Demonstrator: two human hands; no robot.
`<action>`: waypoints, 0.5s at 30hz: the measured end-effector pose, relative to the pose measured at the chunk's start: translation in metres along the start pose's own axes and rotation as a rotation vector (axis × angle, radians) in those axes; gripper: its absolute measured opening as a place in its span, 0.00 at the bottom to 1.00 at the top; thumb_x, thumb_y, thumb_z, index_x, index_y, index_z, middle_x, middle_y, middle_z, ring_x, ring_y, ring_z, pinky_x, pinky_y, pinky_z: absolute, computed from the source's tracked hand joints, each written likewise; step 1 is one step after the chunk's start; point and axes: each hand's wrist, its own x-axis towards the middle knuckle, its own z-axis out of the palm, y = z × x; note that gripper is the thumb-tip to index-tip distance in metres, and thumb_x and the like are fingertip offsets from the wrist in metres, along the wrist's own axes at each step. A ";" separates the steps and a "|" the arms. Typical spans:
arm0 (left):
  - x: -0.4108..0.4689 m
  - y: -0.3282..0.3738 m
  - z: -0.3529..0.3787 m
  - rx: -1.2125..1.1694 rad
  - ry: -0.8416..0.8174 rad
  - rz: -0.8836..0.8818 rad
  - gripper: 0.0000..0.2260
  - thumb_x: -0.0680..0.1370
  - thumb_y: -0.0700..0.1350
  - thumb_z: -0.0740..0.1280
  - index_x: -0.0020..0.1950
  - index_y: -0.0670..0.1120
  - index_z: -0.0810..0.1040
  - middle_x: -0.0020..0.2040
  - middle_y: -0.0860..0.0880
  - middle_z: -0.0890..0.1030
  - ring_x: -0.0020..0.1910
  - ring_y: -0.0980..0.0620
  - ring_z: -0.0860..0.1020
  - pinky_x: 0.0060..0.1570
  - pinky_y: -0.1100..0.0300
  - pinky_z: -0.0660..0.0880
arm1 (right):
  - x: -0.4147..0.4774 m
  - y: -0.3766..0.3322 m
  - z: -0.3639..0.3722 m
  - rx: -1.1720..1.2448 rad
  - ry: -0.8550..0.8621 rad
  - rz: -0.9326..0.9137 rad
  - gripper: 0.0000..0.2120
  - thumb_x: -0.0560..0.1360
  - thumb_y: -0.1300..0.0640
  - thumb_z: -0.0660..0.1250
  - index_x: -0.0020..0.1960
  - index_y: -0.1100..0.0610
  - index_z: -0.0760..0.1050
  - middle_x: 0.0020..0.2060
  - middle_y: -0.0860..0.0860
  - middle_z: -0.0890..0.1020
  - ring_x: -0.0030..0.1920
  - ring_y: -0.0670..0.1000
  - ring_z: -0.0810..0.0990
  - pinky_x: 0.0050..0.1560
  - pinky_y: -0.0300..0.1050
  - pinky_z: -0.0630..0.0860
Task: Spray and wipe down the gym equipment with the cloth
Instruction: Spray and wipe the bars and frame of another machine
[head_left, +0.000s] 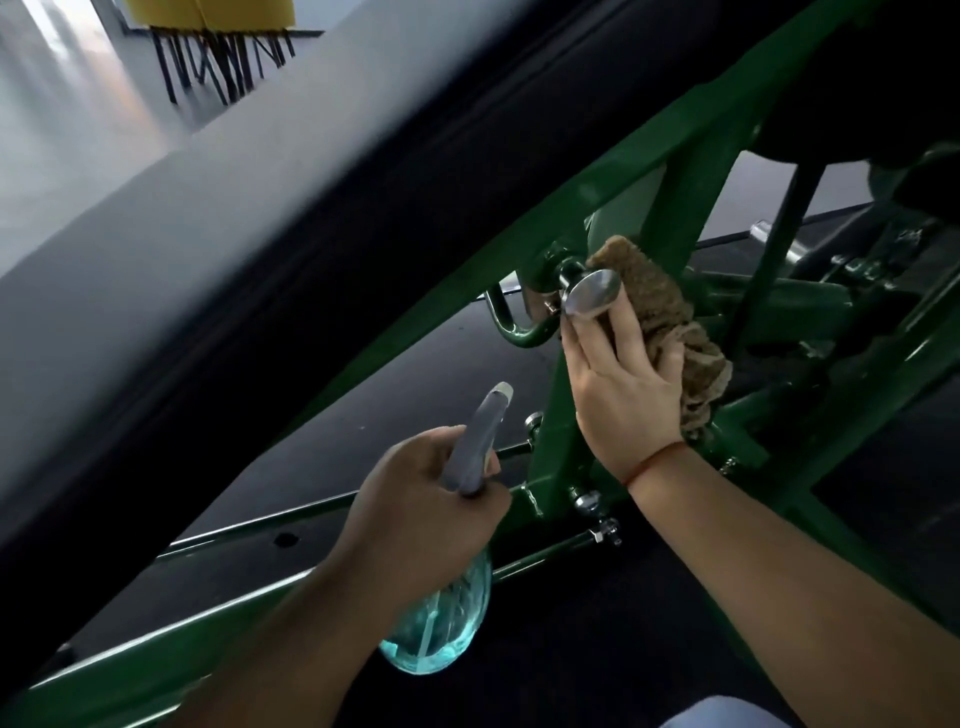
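At the bottom of the frame, nearest the viewer, two bare forearms reach upward into the picture. The left hand (431, 499), low and centre, is clenched around the neck of a spray bottle (441, 629); its clear blue-green body hangs below the fist, and its grey trigger head (480, 436) points up and to the right. The bottle looks like light, stiff plastic with liquid inside, likely slick if wet, so the narrow neck under the trigger seems the surest place to hold it. Just above and to the right, the right hand (618, 395), with a thin red cord at the wrist, presses a brown cloth (670, 338) against a green metal frame (691, 171). The fingers lie spread and fairly flat, with the thumb pinching the cloth's edge, so the hand is grasping the cloth. The cloth looks soft, limp and coarse-woven; it bunches and hangs past the palm, so it probably handles best wadded under the flat of the hand. A shiny round metal knob (592, 292) juts from the frame in front of the fingertips, touching or nearly touching them. Farther back, green bars cross over a dark floor. A wide, blurred dark pad (311, 218) runs diagonally across the left half. In the upper left corner, far off, stand yellow seats on black legs (218, 31).
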 end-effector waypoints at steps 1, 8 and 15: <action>0.000 -0.001 -0.001 0.015 0.004 0.000 0.03 0.69 0.45 0.69 0.39 0.48 0.78 0.29 0.48 0.76 0.27 0.49 0.73 0.29 0.48 0.75 | 0.000 -0.001 -0.001 -0.011 -0.007 0.000 0.24 0.77 0.61 0.65 0.73 0.56 0.73 0.72 0.50 0.72 0.77 0.58 0.55 0.52 0.64 0.75; -0.001 -0.002 -0.005 0.086 0.023 0.027 0.06 0.66 0.49 0.66 0.40 0.49 0.77 0.32 0.47 0.77 0.33 0.40 0.77 0.34 0.42 0.77 | -0.022 0.003 0.002 0.024 0.018 -0.094 0.27 0.76 0.65 0.61 0.75 0.56 0.70 0.78 0.48 0.65 0.79 0.57 0.57 0.57 0.63 0.68; 0.003 0.003 -0.006 0.017 0.010 -0.002 0.03 0.71 0.43 0.69 0.38 0.46 0.77 0.28 0.48 0.74 0.28 0.47 0.71 0.32 0.46 0.75 | -0.054 0.003 0.013 0.110 -0.045 -0.249 0.26 0.74 0.67 0.65 0.71 0.55 0.76 0.73 0.48 0.73 0.76 0.57 0.65 0.56 0.59 0.67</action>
